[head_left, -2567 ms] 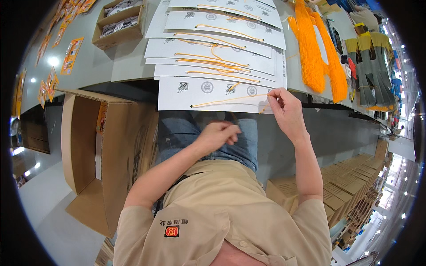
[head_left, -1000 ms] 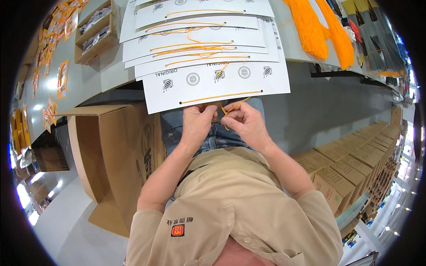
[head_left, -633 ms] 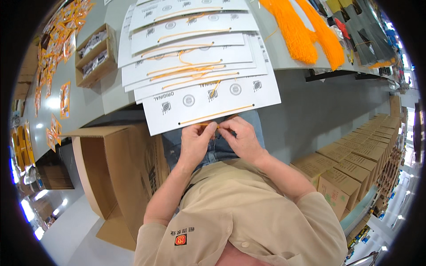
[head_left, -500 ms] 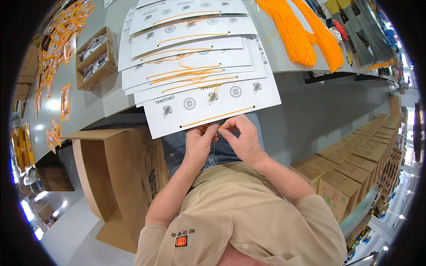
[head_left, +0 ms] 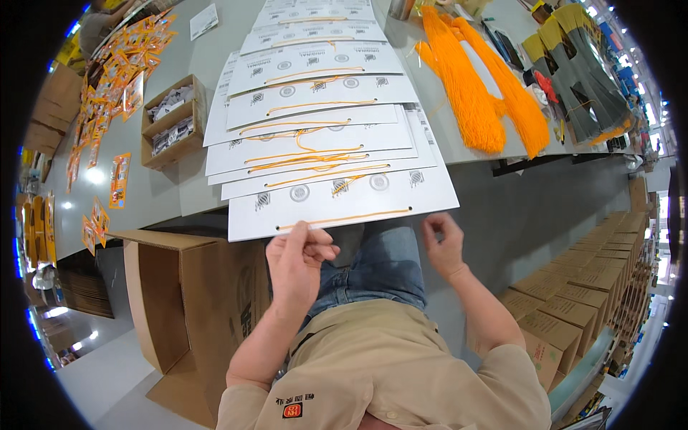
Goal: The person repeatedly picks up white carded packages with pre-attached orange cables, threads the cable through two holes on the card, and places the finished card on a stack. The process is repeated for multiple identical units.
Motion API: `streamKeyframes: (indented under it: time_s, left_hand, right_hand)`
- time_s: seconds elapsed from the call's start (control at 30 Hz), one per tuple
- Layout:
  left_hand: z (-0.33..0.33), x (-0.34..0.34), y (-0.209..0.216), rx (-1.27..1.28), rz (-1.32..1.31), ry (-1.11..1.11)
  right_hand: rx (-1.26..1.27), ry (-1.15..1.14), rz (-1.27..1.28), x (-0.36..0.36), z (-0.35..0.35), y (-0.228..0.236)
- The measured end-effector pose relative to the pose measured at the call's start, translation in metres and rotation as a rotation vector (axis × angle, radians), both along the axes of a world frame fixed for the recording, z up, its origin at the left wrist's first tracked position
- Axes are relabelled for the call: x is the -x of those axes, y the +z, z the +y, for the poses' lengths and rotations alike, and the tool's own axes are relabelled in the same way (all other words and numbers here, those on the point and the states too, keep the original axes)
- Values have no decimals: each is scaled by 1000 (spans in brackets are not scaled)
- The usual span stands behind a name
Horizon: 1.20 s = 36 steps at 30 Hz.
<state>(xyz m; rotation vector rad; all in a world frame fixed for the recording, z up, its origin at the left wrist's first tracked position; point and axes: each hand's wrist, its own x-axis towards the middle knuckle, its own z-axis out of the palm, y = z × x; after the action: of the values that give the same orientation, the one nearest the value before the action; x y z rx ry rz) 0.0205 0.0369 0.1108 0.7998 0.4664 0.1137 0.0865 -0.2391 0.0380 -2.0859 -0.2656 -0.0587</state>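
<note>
Emblems [head_left: 299, 193] mark white card [head_left: 344, 203], left hand [head_left: 295, 261] at edge, grip unclear; right hand [head_left: 445, 244] half-curled.

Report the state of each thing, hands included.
Nearest white card, overhanging the table edge
Orange cord, threaded along that card's front
Other white cards, overlapping in a pile
Orange strands, bundled, lying on the table
Divided carton, open, packets in both compartments
Large cardboard box, open
Left hand, at the card's front edge; grip unclear
Right hand, fingers curled, near the card's right corner
</note>
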Motion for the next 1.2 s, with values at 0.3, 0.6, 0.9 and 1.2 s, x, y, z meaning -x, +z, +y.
streamKeyframes:
  time_s: [0.3, 0.6, 0.9, 1.2]
  left_hand:
    - [25, -71, 11, -257, 90, -3]
    - [53, -62, 9, -1928, -94, -460]
    - [49, -52, 8, -1884, -558, -56]
    - [-8, 11, -8, -1632, -535, -230]
  right_hand:
    - [435, 159, -360, -166, -13, 32]
    - [914, 422, -308, -253, 3, 14]
    - [726, 305, -310, -191, -9, 18]
    - [-303, 271, 30, -139, 67, 127]
